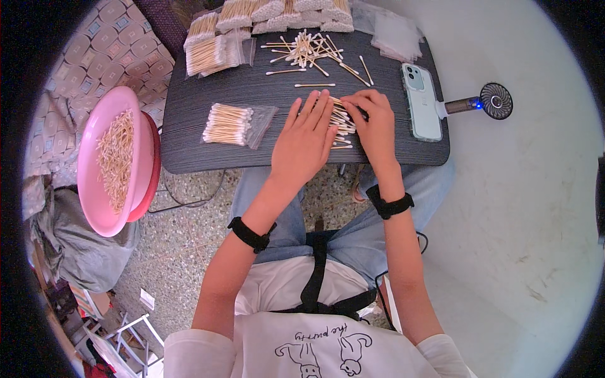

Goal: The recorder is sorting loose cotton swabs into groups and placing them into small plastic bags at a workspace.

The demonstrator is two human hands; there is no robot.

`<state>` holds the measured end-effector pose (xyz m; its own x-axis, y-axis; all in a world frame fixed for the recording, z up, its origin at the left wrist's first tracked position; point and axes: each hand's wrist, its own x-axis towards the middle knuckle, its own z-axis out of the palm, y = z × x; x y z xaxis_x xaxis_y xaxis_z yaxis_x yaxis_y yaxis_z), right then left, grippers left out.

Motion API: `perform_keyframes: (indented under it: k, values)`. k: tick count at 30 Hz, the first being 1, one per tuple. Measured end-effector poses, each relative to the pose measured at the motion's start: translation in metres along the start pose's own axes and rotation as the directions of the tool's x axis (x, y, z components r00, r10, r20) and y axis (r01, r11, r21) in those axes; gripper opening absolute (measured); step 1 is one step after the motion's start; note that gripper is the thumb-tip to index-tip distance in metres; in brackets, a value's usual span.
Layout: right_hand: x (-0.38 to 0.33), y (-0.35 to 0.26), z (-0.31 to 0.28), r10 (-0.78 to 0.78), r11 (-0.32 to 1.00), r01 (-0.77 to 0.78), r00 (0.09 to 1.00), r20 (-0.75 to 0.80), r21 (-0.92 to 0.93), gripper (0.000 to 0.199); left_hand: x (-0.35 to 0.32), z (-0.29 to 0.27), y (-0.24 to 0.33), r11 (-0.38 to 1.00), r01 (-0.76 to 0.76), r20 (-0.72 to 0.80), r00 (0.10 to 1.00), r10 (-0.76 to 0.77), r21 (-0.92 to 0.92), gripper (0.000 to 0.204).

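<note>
A small row of cotton swabs (341,126) lies on the dark table near its front edge, between my two hands. My left hand (304,135) lies flat on the left side of the row, fingers stretched out, hiding part of it. At the row's far right end, my right hand (376,123) is bent with thumb and fingertips drawn together at a swab. Farther back is a loose heap of cotton swabs (307,49), with a few single ones scattered in front. To the left of my left hand rests a filled clear bag of cotton swabs (228,124).
Filled swab bags (208,55) are stacked along the far left edge. Empty clear bags (397,36) lie far right. A pale phone (421,104) and a small fan (496,101) are at the right. A pink basin (88,183) of swabs stands left of the table.
</note>
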<state>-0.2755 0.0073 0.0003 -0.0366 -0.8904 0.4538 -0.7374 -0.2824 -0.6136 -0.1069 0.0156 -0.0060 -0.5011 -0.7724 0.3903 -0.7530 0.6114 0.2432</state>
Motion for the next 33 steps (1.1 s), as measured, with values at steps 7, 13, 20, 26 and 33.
perform_keyframes:
  k: [7,13,20,26,33]
  values:
    - [-0.022,-0.016,-0.002,-0.142,0.98,0.155,0.984,0.109,-0.126,0.039,0.0,0.002,0.0,0.998,-0.002,-0.013,1.0,0.001,-0.056,0.046]
    - [-0.035,-0.022,0.001,-0.171,0.929,0.233,0.959,0.225,-0.287,0.044,-0.003,0.002,-0.002,0.995,-0.002,-0.002,1.0,0.002,-0.1,0.043]
    - [-0.039,-0.025,0.004,-0.141,0.937,0.197,0.968,0.206,-0.288,0.043,-0.003,0.0,-0.001,0.994,-0.025,-0.025,0.999,0.022,-0.104,0.043]
    - [-0.036,-0.021,0.002,-0.145,0.919,0.22,0.961,0.237,-0.328,0.046,-0.003,0.003,-0.002,0.999,-0.013,-0.029,1.0,0.012,-0.052,0.044]
    - [-0.029,-0.017,-0.004,-0.153,0.905,0.227,0.963,0.222,-0.36,0.046,0.006,0.004,-0.001,1.0,0.011,-0.027,1.0,-0.012,-0.01,0.046]
